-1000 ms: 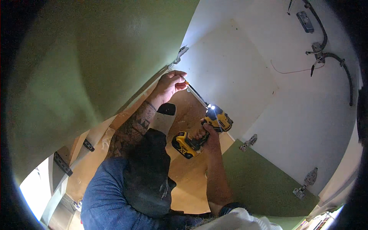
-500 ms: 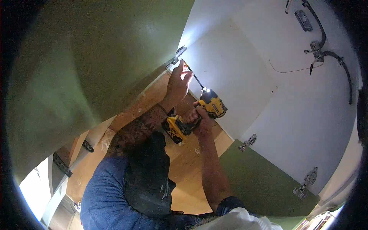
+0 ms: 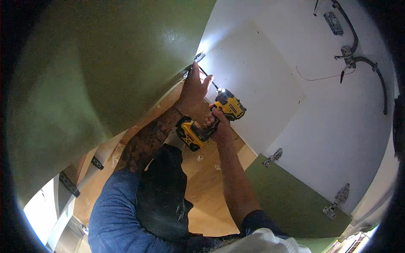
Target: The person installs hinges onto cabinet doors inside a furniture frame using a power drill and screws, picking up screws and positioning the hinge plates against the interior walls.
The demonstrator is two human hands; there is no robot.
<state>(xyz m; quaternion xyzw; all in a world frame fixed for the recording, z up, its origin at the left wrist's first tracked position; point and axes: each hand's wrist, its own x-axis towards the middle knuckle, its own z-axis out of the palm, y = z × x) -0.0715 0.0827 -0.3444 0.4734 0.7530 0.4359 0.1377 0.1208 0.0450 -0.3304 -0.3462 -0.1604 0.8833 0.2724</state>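
My right hand (image 3: 218, 122) is wrapped round the handle of a yellow and black cordless impact driver (image 3: 230, 105), its light on. A long thin bit (image 3: 209, 78) runs from its nose up to a metal hinge (image 3: 200, 56) at the edge of a green panel (image 3: 139, 50). The fingertips of my left hand (image 3: 194, 89) reach up against the hinge, with the thumb held apart beside the bit. Those fingertips partly cover the hinge, and the bit's tip and any screw there are too small to make out.
White inner cabinet walls (image 3: 270, 84) spread to the right. Two more hinges (image 3: 273, 157) sit along another green panel (image 3: 291, 194) at lower right. Dark cables (image 3: 382, 82) and a thin loose wire (image 3: 314, 79) hang at upper right. Dark brackets (image 3: 68, 184) stand at lower left.
The driver has moved slightly up and to the left with my right hand, its bit staying toward the hinge. My left fingers have shifted up, over more of the hinge.
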